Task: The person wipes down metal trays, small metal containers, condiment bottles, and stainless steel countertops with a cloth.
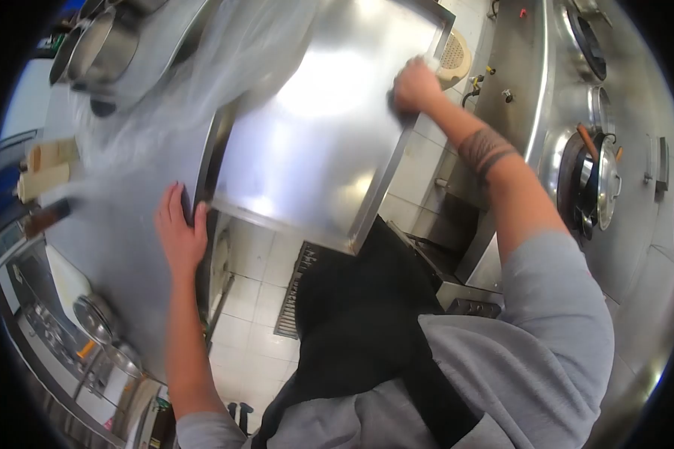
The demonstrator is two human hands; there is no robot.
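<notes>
A large shiny metal tray (307, 150) with raised edges lies across the middle, tilted, its near corner close to the dark apron. My right hand (416, 88) is closed at the tray's right side, over a dark item too hidden to name. My left hand (181, 233) rests near the tray's left corner, at the edge of the steel counter (138, 277), with its fingers and thumb apart. Clear plastic sheeting (195, 82), blurred, spreads from the tray's upper left over the counter.
Metal pots (103, 46) stand at the upper left. A dark-handled tool (45, 218) and a strainer (93, 316) lie on the left. Pans with lids (608, 183) are on the right-hand counter. A beige perforated stool (455, 58) stands beyond the tray, above the tiled floor (258, 299).
</notes>
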